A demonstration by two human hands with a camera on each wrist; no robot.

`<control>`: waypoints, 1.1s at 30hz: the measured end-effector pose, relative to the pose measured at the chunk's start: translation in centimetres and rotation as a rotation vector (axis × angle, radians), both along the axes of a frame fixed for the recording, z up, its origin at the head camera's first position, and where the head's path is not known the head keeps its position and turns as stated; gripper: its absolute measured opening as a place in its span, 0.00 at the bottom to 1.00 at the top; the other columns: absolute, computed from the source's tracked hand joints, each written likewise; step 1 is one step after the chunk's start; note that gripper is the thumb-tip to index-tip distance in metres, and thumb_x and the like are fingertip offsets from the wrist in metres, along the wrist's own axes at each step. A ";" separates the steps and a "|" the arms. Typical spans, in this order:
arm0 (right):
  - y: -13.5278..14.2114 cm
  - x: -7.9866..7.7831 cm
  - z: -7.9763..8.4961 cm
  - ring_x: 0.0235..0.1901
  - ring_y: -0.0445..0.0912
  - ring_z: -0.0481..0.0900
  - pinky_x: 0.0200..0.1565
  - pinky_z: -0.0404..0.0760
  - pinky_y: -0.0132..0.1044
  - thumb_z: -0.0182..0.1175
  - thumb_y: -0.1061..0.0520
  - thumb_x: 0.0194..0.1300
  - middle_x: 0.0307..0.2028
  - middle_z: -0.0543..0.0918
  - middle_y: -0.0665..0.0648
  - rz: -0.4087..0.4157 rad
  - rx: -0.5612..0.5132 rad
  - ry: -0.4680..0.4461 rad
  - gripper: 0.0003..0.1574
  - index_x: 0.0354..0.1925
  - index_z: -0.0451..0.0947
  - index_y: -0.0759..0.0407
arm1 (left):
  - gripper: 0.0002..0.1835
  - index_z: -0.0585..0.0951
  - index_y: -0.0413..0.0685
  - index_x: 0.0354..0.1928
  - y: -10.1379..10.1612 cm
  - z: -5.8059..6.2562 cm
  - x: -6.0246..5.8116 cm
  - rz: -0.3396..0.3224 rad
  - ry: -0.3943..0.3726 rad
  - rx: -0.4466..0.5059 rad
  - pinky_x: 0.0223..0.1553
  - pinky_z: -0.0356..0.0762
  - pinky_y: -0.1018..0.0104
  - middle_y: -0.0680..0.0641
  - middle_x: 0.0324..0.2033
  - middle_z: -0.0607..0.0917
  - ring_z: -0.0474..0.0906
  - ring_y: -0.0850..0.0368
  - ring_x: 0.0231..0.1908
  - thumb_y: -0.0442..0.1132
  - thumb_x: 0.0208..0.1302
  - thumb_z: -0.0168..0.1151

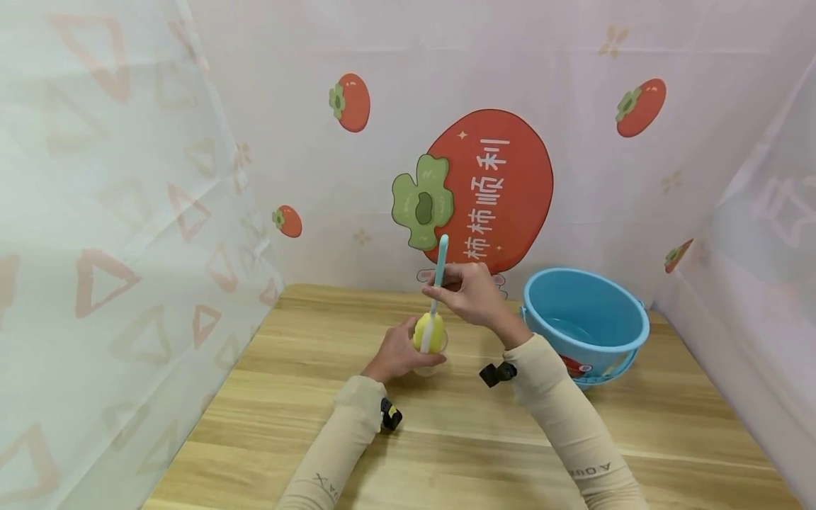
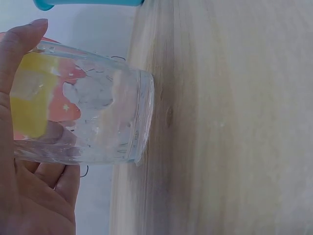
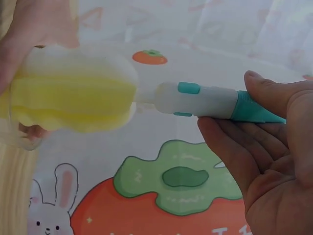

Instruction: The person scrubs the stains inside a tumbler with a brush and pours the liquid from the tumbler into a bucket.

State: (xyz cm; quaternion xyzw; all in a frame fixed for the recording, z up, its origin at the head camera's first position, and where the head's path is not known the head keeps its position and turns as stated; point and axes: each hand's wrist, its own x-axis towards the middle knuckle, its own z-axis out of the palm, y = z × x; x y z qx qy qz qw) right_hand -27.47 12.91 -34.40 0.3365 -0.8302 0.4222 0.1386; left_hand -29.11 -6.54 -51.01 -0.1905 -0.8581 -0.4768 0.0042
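Observation:
A clear drinking glass (image 2: 105,112) is gripped in my left hand (image 1: 403,352), thumb on one side and fingers round the other. In the left wrist view its base is right at the wooden tabletop. My right hand (image 1: 473,294) pinches the teal and white handle (image 3: 210,102) of a sponge cup brush between thumb and fingers. The handle points up, leaning slightly. Its yellow and white sponge head (image 3: 73,100) is partly inside the glass's mouth, with the upper part above the rim. The left hand hides part of the glass in the head view.
A light blue bucket (image 1: 542,322) stands on the wooden table (image 1: 293,425) to the right, close to my right forearm. Behind the table hangs a white cloth backdrop (image 1: 306,156) printed with red persimmons. Similar cloth walls flank both sides.

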 end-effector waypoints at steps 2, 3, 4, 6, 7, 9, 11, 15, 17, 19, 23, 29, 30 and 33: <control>0.0 -0.1 -0.1 0.34 0.43 0.92 0.40 0.90 0.39 0.73 0.56 0.68 0.35 0.94 0.53 -0.006 0.014 0.003 0.05 0.42 0.90 0.56 | 0.43 0.77 0.55 0.66 0.0 0.1 0.0 -0.002 -0.003 0.008 0.45 0.83 0.59 0.53 0.48 0.87 0.83 0.56 0.43 0.60 0.50 0.84; 0.0 -0.1 -0.3 0.34 0.43 0.92 0.40 0.90 0.39 0.73 0.56 0.69 0.35 0.93 0.52 -0.006 0.021 -0.006 0.05 0.41 0.90 0.56 | 0.44 0.77 0.54 0.67 0.0 0.2 0.0 -0.003 -0.005 0.011 0.46 0.83 0.58 0.52 0.50 0.87 0.83 0.55 0.45 0.60 0.50 0.84; 0.0 -0.2 -0.6 0.34 0.43 0.92 0.40 0.90 0.39 0.72 0.56 0.69 0.35 0.93 0.52 -0.006 0.032 -0.012 0.05 0.41 0.90 0.55 | 0.45 0.76 0.55 0.68 0.0 0.2 0.0 -0.002 -0.008 0.013 0.47 0.84 0.57 0.52 0.52 0.87 0.84 0.54 0.47 0.60 0.50 0.84; -0.2 -0.3 -1.4 0.34 0.43 0.92 0.40 0.90 0.38 0.72 0.55 0.70 0.34 0.93 0.52 -0.004 0.059 -0.026 0.05 0.40 0.90 0.55 | 0.47 0.75 0.55 0.71 0.0 0.2 0.0 0.001 -0.015 0.014 0.53 0.84 0.53 0.52 0.58 0.86 0.84 0.51 0.53 0.61 0.50 0.84; -0.3 -0.4 -1.9 0.34 0.42 0.92 0.40 0.90 0.37 0.71 0.55 0.70 0.34 0.93 0.52 -0.006 0.073 -0.031 0.05 0.40 0.89 0.56 | 0.48 0.75 0.54 0.71 0.0 0.1 0.0 -0.001 -0.017 0.015 0.56 0.84 0.50 0.51 0.61 0.85 0.84 0.49 0.57 0.61 0.50 0.84; -0.4 -0.4 -2.6 0.33 0.42 0.92 0.40 0.90 0.36 0.71 0.56 0.70 0.33 0.93 0.52 -0.002 0.088 -0.042 0.05 0.39 0.89 0.57 | 0.49 0.75 0.54 0.72 0.0 0.0 0.1 0.002 -0.027 0.021 0.62 0.82 0.46 0.50 0.66 0.83 0.81 0.45 0.65 0.61 0.50 0.84; -0.5 -0.4 -3.1 0.32 0.41 0.91 0.39 0.89 0.35 0.71 0.56 0.70 0.33 0.93 0.52 0.005 0.100 -0.033 0.06 0.39 0.89 0.58 | 0.49 0.74 0.55 0.73 -0.1 -0.1 0.2 0.005 -0.036 0.022 0.66 0.79 0.43 0.50 0.68 0.81 0.77 0.43 0.70 0.61 0.50 0.84; -0.4 -0.1 -2.7 0.32 0.40 0.91 0.38 0.89 0.34 0.73 0.57 0.68 0.32 0.93 0.53 0.019 0.080 0.002 0.05 0.38 0.89 0.58 | 0.48 0.75 0.56 0.72 0.0 -0.2 0.4 -0.004 -0.036 0.025 0.61 0.82 0.46 0.51 0.65 0.83 0.81 0.45 0.64 0.60 0.50 0.84; -0.2 0.0 -1.9 0.32 0.41 0.91 0.38 0.90 0.36 0.73 0.57 0.68 0.33 0.93 0.53 0.015 0.057 0.025 0.06 0.39 0.89 0.59 | 0.47 0.75 0.57 0.71 0.0 -0.3 0.4 -0.009 -0.031 0.029 0.56 0.84 0.50 0.51 0.61 0.85 0.84 0.49 0.57 0.60 0.50 0.84; 0.1 0.2 -0.9 0.32 0.42 0.92 0.39 0.90 0.38 0.74 0.57 0.67 0.33 0.93 0.53 -0.002 0.037 0.036 0.06 0.40 0.89 0.59 | 0.46 0.76 0.57 0.70 0.0 -0.2 0.4 -0.010 -0.028 0.037 0.52 0.84 0.52 0.52 0.57 0.86 0.84 0.52 0.52 0.59 0.49 0.85; 0.4 0.3 0.1 0.33 0.43 0.92 0.40 0.91 0.41 0.74 0.56 0.67 0.34 0.93 0.53 -0.013 0.046 0.039 0.07 0.41 0.89 0.59 | 0.47 0.75 0.57 0.71 0.1 -0.2 0.3 -0.003 -0.031 0.021 0.56 0.83 0.52 0.54 0.58 0.86 0.84 0.54 0.55 0.60 0.49 0.85; 0.2 -0.1 -1.5 0.33 0.41 0.92 0.40 0.91 0.38 0.72 0.56 0.70 0.34 0.93 0.53 0.031 0.097 0.030 0.05 0.39 0.88 0.57 | 0.48 0.75 0.55 0.72 0.2 -0.1 0.1 -0.022 -0.030 0.040 0.62 0.82 0.49 0.52 0.64 0.83 0.81 0.46 0.65 0.59 0.49 0.85; 0.1 -0.2 -1.9 0.33 0.40 0.92 0.40 0.90 0.37 0.71 0.56 0.70 0.33 0.93 0.52 0.033 0.104 0.032 0.05 0.39 0.88 0.57 | 0.48 0.75 0.56 0.72 0.2 -0.1 0.1 -0.024 -0.030 0.047 0.63 0.82 0.48 0.52 0.65 0.83 0.80 0.46 0.67 0.59 0.49 0.85; -0.2 -0.4 -3.0 0.33 0.39 0.91 0.39 0.90 0.35 0.71 0.57 0.70 0.33 0.92 0.52 0.031 0.113 0.017 0.05 0.39 0.87 0.58 | 0.47 0.75 0.58 0.71 0.1 -0.1 0.1 -0.024 -0.029 0.054 0.66 0.79 0.46 0.53 0.67 0.82 0.76 0.45 0.71 0.59 0.50 0.85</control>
